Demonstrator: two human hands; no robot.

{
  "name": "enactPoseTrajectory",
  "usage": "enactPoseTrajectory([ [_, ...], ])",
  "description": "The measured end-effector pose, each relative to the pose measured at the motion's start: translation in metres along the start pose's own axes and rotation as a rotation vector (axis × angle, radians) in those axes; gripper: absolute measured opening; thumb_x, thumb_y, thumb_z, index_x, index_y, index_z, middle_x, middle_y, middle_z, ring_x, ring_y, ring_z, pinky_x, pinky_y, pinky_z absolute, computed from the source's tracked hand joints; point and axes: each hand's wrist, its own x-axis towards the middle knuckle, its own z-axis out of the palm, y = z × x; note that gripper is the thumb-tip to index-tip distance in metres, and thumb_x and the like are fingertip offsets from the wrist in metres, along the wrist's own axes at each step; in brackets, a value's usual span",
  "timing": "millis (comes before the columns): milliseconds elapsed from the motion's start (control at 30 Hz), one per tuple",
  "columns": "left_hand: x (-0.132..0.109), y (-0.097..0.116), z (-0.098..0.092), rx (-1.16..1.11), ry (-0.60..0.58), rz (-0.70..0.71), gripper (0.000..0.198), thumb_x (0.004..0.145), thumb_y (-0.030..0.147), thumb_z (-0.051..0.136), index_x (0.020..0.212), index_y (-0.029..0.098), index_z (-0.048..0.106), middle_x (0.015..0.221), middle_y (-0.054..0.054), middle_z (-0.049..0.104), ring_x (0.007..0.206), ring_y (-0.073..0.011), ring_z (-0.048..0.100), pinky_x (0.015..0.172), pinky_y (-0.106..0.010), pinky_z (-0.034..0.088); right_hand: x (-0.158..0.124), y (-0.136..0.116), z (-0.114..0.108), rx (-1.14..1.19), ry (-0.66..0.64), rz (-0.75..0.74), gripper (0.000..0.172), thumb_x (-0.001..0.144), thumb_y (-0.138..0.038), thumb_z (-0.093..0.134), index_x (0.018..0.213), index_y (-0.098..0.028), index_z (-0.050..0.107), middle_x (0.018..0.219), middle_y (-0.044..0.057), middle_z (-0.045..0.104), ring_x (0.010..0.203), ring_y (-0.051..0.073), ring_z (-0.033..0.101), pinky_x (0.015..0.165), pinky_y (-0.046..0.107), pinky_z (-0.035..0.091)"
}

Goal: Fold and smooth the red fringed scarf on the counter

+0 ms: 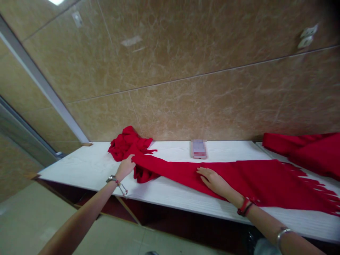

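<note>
A long red scarf (pixel 260 180) with a fringed right end lies along the white countertop (pixel 90 166). My left hand (pixel 125 168) grips its narrower left part, fingers closed on the cloth near a bunched red heap (pixel 129 141). Whether that heap is the same scarf or a separate one, I cannot tell. Flat on the middle of the scarf rests my right hand (pixel 214 180), its fingers stretched out. Between my hands the cloth runs fairly smooth, slanting up toward the left.
A phone-like object (pixel 199 148), its face blurred, lies near the wall behind the scarf. More red cloth (pixel 305 148) is piled at the back right. Open dark shelves (pixel 170 216) sit under the counter. A tiled wall (pixel 186 71) stands directly behind.
</note>
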Motion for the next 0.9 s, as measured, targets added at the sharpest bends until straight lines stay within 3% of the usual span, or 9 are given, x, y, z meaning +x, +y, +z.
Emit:
enactPoseTrajectory([
  [100,0.014,0.019,-0.009,-0.373,0.161,-0.002,0.043,0.074,0.013,0.033,0.112,0.016,0.052,0.087,-0.005,0.065,0.086,-0.0185,0.060,0.076,-0.030,0.047,0.000,0.002,0.001,0.010,0.004,-0.011,0.030,0.084,-0.020,0.042,0.107,-0.016,0.061,0.116,0.012,0.059,0.109,0.023,0.053,0.096,0.044,0.040],
  [167,0.021,0.031,-0.020,-0.462,0.304,0.079,0.044,0.074,0.012,0.029,0.112,0.017,0.052,0.092,-0.004,0.064,0.091,-0.0177,0.058,0.080,-0.031,0.046,0.000,0.002,0.002,0.015,0.009,-0.016,0.030,0.084,-0.020,0.042,0.106,-0.017,0.061,0.115,0.011,0.060,0.108,0.023,0.054,0.095,0.044,0.041],
  [267,0.024,0.032,-0.037,-0.242,0.428,0.225,0.044,0.068,0.006,0.034,0.106,0.018,0.055,0.103,-0.005,0.060,0.102,-0.0201,0.053,0.090,-0.035,0.040,0.000,0.002,0.001,0.012,0.017,-0.025,0.030,0.084,-0.020,0.041,0.106,-0.016,0.061,0.115,0.012,0.060,0.108,0.023,0.054,0.095,0.044,0.040],
  [367,0.024,0.014,-0.047,0.092,0.409,0.295,0.037,0.065,0.004,0.042,0.096,0.017,0.057,0.105,-0.009,0.058,0.108,-0.0255,0.048,0.094,-0.040,0.034,0.001,0.002,0.000,0.014,0.019,-0.023,0.031,0.084,-0.019,0.041,0.106,-0.014,0.061,0.115,0.013,0.060,0.109,0.023,0.053,0.095,0.042,0.041],
  [433,0.027,0.001,-0.047,0.120,0.460,0.167,0.028,0.069,0.007,0.045,0.093,0.018,0.056,0.101,-0.011,0.059,0.103,-0.0261,0.050,0.089,-0.039,0.037,0.001,0.001,-0.001,0.021,0.013,-0.014,0.031,0.084,-0.018,0.040,0.106,-0.014,0.062,0.114,0.012,0.060,0.108,0.023,0.054,0.095,0.041,0.041],
  [567,0.044,-0.004,-0.053,-0.126,0.605,-0.139,0.020,0.078,0.018,0.042,0.095,0.015,0.052,0.089,-0.008,0.061,0.083,-0.0195,0.057,0.072,-0.029,0.044,0.002,0.000,-0.004,0.022,0.001,-0.007,0.031,0.084,-0.017,0.039,0.105,-0.013,0.062,0.112,0.013,0.061,0.107,0.022,0.055,0.094,0.039,0.041],
  [667,0.061,0.006,-0.081,-0.081,0.629,-0.010,0.023,0.079,0.014,0.039,0.099,0.014,0.050,0.091,-0.006,0.062,0.084,-0.0164,0.057,0.073,-0.025,0.043,0.003,-0.001,-0.005,0.032,0.002,-0.001,0.031,0.084,-0.017,0.039,0.104,-0.012,0.063,0.112,0.013,0.061,0.106,0.022,0.055,0.094,0.038,0.041],
  [800,0.075,0.017,-0.131,0.278,0.607,0.222,0.024,0.082,0.010,0.039,0.102,0.011,0.052,0.102,-0.010,0.058,0.097,-0.0216,0.052,0.084,-0.034,0.038,0.003,-0.003,-0.007,0.061,0.005,0.030,0.032,0.085,-0.019,0.038,0.104,-0.010,0.063,0.109,0.014,0.063,0.104,0.022,0.057,0.094,0.036,0.042],
  [900,0.068,0.013,-0.137,0.386,0.460,0.233,0.024,0.086,0.011,0.039,0.107,0.009,0.051,0.107,-0.012,0.055,0.100,-0.0237,0.051,0.085,-0.039,0.040,0.003,-0.003,-0.008,0.063,0.005,0.028,0.032,0.085,-0.019,0.038,0.103,-0.011,0.063,0.109,0.013,0.063,0.103,0.021,0.057,0.093,0.035,0.042],
])
